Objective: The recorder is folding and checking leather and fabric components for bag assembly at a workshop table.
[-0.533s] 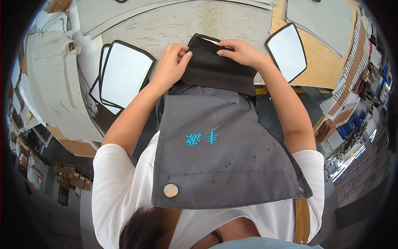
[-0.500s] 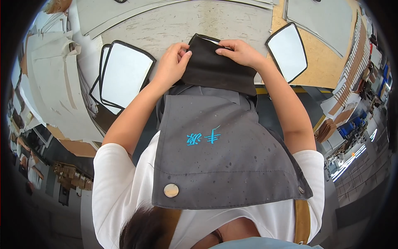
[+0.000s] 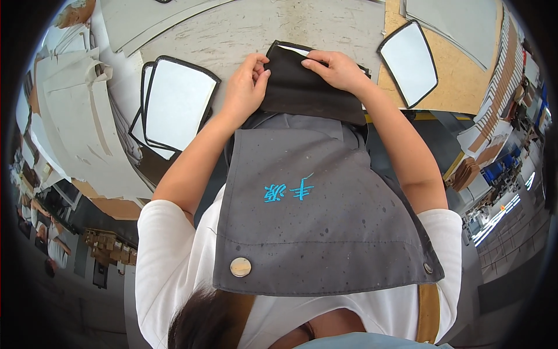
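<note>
In front of me, at the table's near edge, lies a black, leather-like sheet (image 3: 314,93). It covers most of a white panel (image 3: 295,50) with a black rim, of which only a sliver shows along the far edge. My right hand (image 3: 339,71) pinches the sheet's far edge between thumb and fingers, beside that sliver. At the left edge of the sheet is my left hand (image 3: 249,87), its fingers curled and closed against the corner; how much it grips is partly hidden.
Several white panels with black rims (image 3: 179,104) are stacked to the left, and a single one (image 3: 410,64) lies on the right. Grey board sheets (image 3: 75,110) pile up at far left. Large grey boards (image 3: 447,26) lie at the back right on the wooden tabletop (image 3: 459,93).
A little more of the white panel and its black rim shows along the far edge of the sheet. Both hands keep nearly the same hold; the view has shifted slightly.
</note>
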{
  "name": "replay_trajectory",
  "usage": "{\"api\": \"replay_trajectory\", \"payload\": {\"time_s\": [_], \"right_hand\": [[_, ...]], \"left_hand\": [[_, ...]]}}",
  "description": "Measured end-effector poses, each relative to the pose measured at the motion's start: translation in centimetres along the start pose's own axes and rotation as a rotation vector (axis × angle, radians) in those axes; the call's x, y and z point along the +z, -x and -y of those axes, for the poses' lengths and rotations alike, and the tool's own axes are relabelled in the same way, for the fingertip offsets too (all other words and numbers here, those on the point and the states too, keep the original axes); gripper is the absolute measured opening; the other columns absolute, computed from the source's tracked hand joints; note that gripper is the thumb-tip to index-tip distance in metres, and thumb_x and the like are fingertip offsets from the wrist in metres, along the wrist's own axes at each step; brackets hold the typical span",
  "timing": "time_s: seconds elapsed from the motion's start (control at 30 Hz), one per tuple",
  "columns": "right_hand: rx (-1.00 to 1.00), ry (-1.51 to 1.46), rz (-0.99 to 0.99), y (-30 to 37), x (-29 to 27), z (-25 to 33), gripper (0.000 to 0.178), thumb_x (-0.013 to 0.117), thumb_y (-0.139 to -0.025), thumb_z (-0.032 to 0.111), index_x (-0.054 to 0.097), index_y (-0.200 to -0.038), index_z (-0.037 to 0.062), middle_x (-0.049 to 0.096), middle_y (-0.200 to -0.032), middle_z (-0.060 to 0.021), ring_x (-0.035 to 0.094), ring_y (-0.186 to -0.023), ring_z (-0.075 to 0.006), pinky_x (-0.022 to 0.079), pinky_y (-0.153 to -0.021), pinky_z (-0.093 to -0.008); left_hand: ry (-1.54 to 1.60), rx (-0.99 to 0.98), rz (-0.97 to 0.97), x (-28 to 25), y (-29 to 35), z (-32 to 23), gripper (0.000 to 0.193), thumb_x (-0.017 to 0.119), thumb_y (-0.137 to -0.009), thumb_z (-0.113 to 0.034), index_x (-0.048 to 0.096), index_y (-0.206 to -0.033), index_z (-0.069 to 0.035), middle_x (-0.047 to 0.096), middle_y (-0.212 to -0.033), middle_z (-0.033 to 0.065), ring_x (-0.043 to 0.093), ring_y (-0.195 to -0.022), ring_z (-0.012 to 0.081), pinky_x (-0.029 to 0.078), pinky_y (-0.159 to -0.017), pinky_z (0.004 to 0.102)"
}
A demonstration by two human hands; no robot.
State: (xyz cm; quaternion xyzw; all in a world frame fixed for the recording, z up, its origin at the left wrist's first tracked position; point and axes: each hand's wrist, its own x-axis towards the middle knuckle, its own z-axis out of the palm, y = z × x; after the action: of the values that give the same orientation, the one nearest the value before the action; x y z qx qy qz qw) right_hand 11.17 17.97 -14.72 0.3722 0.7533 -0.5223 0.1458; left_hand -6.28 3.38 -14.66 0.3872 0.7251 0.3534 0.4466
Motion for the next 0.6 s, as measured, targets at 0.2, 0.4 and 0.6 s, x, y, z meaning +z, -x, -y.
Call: {"api": "replay_trajectory", "payload": {"time_s": [0.2, 0.4, 0.6], "right_hand": [[0.021, 0.147, -0.08, -0.2, 0.5, 0.6, 0.03, 0.055, -0.086, 0.036, 0.065, -0.097, 0.0095, 0.065, -0.082, -0.0112, 0.059, -0.075, -0.0291, 0.046, -0.068, -0.035], [0.058, 0.179, -0.071, -0.3, 0.5, 1.1, 0.029, 0.054, -0.086, 0.036, 0.065, -0.094, 0.0099, 0.064, -0.079, -0.0122, 0.059, -0.072, -0.0296, 0.045, -0.065, -0.036], [0.012, 0.189, -0.158, -0.4, 1.1, 0.5, 0.028, 0.053, -0.084, 0.038, 0.066, -0.089, 0.0142, 0.063, -0.069, -0.0092, 0.06, -0.068, -0.0296, 0.046, -0.06, -0.0396]], "left_hand": [[-0.154, 0.172, -0.091, 0.4, 0.0, 0.4, 0.026, 0.056, -0.08, -0.001, 0.057, -0.105, -0.009, 0.055, -0.078, 0.0086, 0.056, -0.067, 0.0257, 0.045, -0.061, 0.0342], [-0.284, 0.215, -0.069, 0.2, -0.1, 1.0, 0.034, 0.056, -0.083, -0.004, 0.059, -0.115, -0.015, 0.053, -0.076, 0.0065, 0.052, -0.062, 0.0198, 0.044, -0.058, 0.0295], [-0.318, 0.19, -0.052, 0.1, -0.2, 0.8, 0.035, 0.057, -0.082, -0.007, 0.06, -0.115, -0.02, 0.053, -0.076, 0.0065, 0.056, -0.065, 0.0254, 0.046, -0.057, 0.0358]]}}
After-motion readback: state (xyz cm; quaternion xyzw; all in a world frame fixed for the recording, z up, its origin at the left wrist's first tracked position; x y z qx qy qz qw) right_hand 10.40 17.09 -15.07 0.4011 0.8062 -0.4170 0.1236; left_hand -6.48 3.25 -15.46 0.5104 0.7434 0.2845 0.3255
